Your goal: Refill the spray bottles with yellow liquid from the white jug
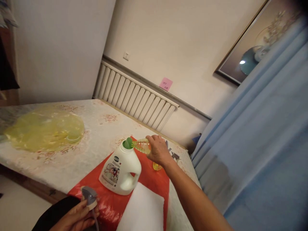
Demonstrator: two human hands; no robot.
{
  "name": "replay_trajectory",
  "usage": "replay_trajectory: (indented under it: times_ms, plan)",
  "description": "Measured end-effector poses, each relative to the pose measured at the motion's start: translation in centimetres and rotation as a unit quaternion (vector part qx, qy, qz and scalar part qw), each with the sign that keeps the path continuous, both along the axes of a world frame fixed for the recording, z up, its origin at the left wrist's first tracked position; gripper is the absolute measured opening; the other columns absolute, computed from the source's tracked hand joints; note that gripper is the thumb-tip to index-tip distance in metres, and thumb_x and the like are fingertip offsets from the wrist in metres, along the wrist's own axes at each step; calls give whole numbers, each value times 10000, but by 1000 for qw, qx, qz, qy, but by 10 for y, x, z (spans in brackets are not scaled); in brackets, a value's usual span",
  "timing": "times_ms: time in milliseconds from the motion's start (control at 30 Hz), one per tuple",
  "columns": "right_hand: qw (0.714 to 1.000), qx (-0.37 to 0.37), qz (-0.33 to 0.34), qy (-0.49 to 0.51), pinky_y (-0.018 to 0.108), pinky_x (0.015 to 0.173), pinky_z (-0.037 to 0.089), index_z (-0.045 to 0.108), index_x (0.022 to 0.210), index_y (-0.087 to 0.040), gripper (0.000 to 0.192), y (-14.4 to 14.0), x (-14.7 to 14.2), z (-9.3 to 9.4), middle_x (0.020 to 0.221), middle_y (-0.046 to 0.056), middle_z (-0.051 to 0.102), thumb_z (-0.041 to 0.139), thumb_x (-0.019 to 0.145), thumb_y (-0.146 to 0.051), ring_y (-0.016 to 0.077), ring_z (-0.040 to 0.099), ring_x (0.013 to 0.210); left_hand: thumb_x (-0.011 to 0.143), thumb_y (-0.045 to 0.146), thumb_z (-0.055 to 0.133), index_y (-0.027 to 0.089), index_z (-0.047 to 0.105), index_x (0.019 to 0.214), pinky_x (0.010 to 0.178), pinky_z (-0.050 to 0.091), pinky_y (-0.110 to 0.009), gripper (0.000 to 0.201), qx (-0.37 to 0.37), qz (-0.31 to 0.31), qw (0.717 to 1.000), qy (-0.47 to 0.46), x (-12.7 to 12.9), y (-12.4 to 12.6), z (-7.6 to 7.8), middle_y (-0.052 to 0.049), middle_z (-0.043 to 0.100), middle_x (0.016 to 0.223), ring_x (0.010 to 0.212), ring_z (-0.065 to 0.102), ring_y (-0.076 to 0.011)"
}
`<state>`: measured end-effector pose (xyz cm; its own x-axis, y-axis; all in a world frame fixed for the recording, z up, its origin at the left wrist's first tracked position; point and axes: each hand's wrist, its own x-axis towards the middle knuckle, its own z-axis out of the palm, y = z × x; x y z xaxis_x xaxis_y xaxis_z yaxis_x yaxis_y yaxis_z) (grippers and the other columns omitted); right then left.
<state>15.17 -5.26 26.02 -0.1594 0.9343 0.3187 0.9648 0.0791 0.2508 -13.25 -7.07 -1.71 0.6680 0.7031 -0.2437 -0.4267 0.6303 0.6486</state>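
From the head camera, my right hand (pixel 157 149) was closed around a small clear bottle (pixel 142 146) of yellowish liquid, tipped on its side so that its mouth pointed into a green funnel (pixel 127 143). That funnel sat in the neck of a white jug (pixel 120 170) with a handle and a printed label, and the jug stood upright on a red sheet (pixel 149 179) spread over the bed (pixel 96 128). The bottle's mouth met the funnel's rim just right of the jug's neck; I could not tell whether liquid was running. Below my right hand, beyond the jug's handle side, a small round yellow thing (pixel 157 166) lay on the red sheet, partly hidden by my wrist. My left hand (pixel 77 216), in a dark sleeve, was near the jug's lower left corner, with its fingers wrapped around a grey spray head (pixel 89 195) whose thin tube hung down from it. A white pad (pixel 141 210) lay on the red sheet just in front of the jug. Well to the left of the jug, a crumpled yellow plastic film (pixel 45 128) rested on the bedcover. Behind the jug, a white ribbed panel (pixel 137 96) ran along the wall, with a pink note (pixel 166 84) stuck above it, and blue curtains (pixel 260 134) hung to the jug's right.
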Motion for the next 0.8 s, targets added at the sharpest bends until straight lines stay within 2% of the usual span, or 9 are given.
replay_trajectory:
  times_ms: [133,500,800]
  plan:
    - [1000,-8,0,-18,377,827,361,497,1275,-220,643,0,-3,5,1133,106,567,660,657,-153,276,456,1024,785,347,759,246,784,969,873,546,-385,211,1,-5,1000,-16,0,0,-3,-86,748,933,930,668,-267]
    - [997,-24,-13,-70,375,821,351,489,1258,-220,608,1,-8,17,1120,105,559,626,668,-170,281,452,1023,816,281,740,191,764,1050,873,556,-382,251,-14,-15,999,-49,0,7,-21,-126,746,989,942,679,-267]
    - [995,-10,-8,-102,378,787,349,505,1221,-215,574,3,-12,23,1105,111,564,595,660,-136,283,464,999,841,270,712,206,762,1065,877,552,-377,238,-27,-24,997,-62,0,7,-22,-117,742,984,956,671,-259]
